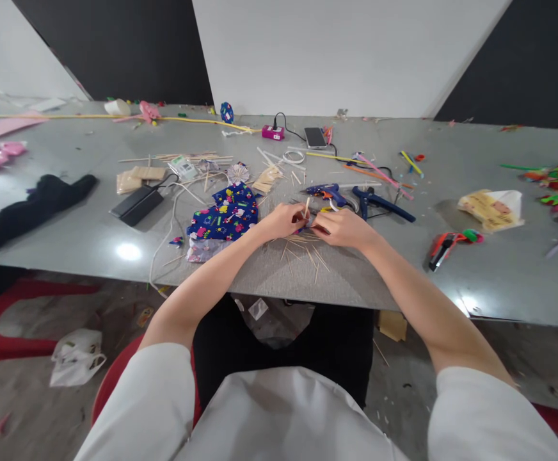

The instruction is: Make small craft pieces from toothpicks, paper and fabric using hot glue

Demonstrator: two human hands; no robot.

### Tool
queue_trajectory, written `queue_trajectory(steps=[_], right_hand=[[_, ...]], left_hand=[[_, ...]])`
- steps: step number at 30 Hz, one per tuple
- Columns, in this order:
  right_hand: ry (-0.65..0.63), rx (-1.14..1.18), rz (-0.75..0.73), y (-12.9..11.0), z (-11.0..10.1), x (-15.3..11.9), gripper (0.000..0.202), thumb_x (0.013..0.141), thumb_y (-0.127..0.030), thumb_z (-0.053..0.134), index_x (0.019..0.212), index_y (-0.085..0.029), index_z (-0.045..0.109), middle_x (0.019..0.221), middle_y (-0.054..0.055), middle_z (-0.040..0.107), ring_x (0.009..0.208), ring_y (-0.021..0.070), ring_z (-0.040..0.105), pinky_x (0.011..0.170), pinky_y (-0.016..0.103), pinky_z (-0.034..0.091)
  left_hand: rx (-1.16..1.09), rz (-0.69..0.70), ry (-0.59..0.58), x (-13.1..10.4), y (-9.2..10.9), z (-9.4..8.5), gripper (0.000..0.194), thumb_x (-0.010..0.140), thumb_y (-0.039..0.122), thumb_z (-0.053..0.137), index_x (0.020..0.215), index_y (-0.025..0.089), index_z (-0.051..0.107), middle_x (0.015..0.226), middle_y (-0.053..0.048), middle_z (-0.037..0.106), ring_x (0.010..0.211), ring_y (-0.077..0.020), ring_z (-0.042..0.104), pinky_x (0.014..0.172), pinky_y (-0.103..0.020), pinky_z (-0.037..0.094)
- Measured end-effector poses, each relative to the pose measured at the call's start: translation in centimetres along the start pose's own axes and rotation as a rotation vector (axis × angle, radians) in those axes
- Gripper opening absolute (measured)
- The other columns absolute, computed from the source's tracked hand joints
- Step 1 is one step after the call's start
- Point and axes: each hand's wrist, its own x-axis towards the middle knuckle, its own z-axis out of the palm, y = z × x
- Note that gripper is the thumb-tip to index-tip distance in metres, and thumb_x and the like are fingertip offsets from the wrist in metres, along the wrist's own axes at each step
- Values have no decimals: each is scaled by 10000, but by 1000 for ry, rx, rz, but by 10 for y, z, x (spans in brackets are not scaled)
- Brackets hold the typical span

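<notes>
Above the near part of the table, my left hand (285,221) is closed in a pinch, with a short pale wooden stick (307,206) standing up at its fingertips. Close beside it, my right hand (340,228) is also pinched; what its fingers hold is hidden. Thin wooden sticks (316,256) fan out on the table below both hands. Left of my left hand lies a dark blue patterned cloth (226,218). A blue glue gun (326,191) and dark blue pliers (384,205) rest just beyond my right hand.
A black power adapter (138,205) with a white cable sits on the left of the grey table (260,276). To the right are an orange cutter (445,248) and a paper packet (493,209). A phone (315,137) and a pink box (272,132) lie at the back.
</notes>
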Motion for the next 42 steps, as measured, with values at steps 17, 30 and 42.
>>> queue_trajectory(steps=[17,30,42], right_hand=[[33,15,-40,-4,-7,1,270,1076,-399,541,1055,-163,670,915,61,758,714,171,670,603,314,363],[1,96,4,-3,-3,1,317,1119,-371,460,1088,-197,724,948,70,785,782,187,718,628,317,440],[-54,358,135,6,4,-2,286,1093,-341,520,1149,-210,767,1044,82,812,917,218,757,820,348,554]], left_hand=[[-1,-2,-15,-1,5,-4,150,918,151,642,1052,148,709,833,-38,778,723,-138,686,727,-247,470],[5,-24,-17,0,-1,-1,161,913,169,650,1058,152,717,846,-42,786,748,-144,708,727,-247,487],[-4,-36,-1,0,1,-1,127,925,182,663,1032,150,723,815,-30,776,714,-134,685,713,-238,475]])
